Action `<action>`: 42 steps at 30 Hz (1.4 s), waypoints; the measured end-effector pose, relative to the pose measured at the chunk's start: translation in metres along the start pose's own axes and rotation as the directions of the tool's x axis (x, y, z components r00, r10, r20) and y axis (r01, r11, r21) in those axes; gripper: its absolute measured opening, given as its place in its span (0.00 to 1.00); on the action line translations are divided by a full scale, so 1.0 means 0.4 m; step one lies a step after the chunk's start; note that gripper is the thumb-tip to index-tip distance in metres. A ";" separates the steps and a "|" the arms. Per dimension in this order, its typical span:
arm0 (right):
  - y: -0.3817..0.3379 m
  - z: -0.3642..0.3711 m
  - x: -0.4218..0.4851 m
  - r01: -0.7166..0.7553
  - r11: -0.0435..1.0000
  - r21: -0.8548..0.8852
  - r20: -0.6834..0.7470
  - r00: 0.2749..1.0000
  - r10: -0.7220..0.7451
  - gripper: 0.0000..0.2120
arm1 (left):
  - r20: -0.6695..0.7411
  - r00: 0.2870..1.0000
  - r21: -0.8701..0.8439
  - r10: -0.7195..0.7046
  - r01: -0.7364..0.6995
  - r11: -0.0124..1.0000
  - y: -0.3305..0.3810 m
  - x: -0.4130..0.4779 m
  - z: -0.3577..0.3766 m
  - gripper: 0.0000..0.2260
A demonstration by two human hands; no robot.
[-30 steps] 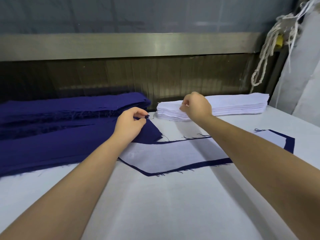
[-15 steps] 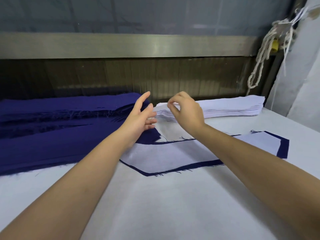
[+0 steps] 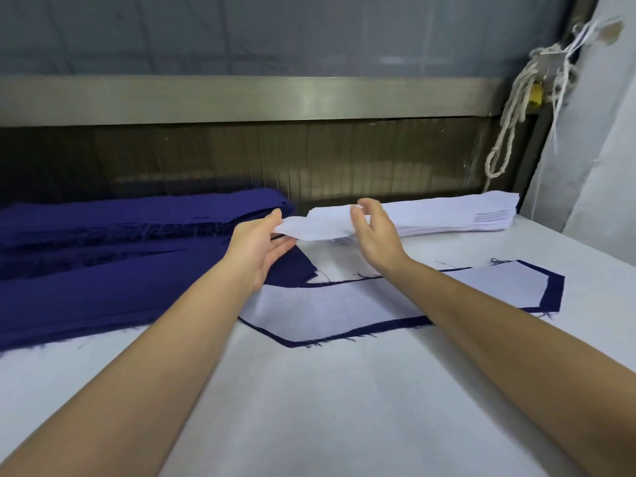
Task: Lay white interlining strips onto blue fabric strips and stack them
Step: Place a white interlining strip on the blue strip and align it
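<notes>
Interlining strip (image 3: 320, 229) newly in left hand (image 3: 260, 246)

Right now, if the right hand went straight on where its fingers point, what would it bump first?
Probably the lifted white interlining strip, pinched by the left hand; depth is unclear.

Two hands lift a white strip from a pile.

The left hand (image 3: 256, 246) pinches one end of the top white strip (image 3: 309, 227) with thumb above and fingers (image 3: 282, 251) below. The right hand (image 3: 375, 232) is loose and open, just beside the same strip. Behind it sits the white pile (image 3: 454, 215). The blue pile (image 3: 120, 242) lies on the left. Nearer, a flat white strip (image 3: 344, 304) lies on a blue strip (image 3: 552, 290) on the counter (image 3: 309, 407). A rope (image 3: 509, 115) hangs on the right.
</notes>
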State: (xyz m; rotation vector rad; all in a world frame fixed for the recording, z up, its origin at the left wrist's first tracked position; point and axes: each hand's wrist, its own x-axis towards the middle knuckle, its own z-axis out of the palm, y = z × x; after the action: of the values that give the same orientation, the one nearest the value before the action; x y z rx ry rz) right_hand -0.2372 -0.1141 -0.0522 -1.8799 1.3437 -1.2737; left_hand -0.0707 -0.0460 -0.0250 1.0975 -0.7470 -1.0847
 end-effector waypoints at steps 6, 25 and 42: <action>0.045 -0.046 0.054 -0.234 0.914 0.332 -0.149 0.944 0.295 0.15 | -0.130 0.990 0.027 0.052 -0.049 0.998 0.016 -0.017 -0.029 0.05; 0.123 -0.271 0.001 -0.344 0.753 0.561 -0.354 0.722 0.594 0.19 | -0.066 0.983 0.412 0.170 -0.129 0.902 -0.006 -0.106 -0.143 0.12; 0.180 -0.372 -0.131 -0.288 0.952 0.109 -0.316 0.897 0.308 0.17 | 0.086 0.953 0.666 0.290 -0.271 0.695 -0.043 -0.169 -0.162 0.09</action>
State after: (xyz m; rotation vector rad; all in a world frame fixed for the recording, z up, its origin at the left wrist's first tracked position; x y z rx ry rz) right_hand -0.4062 -0.0769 -0.0658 -1.3895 1.6683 -1.4883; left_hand -0.0399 0.0374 -0.0595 1.5370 -1.3044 -0.5205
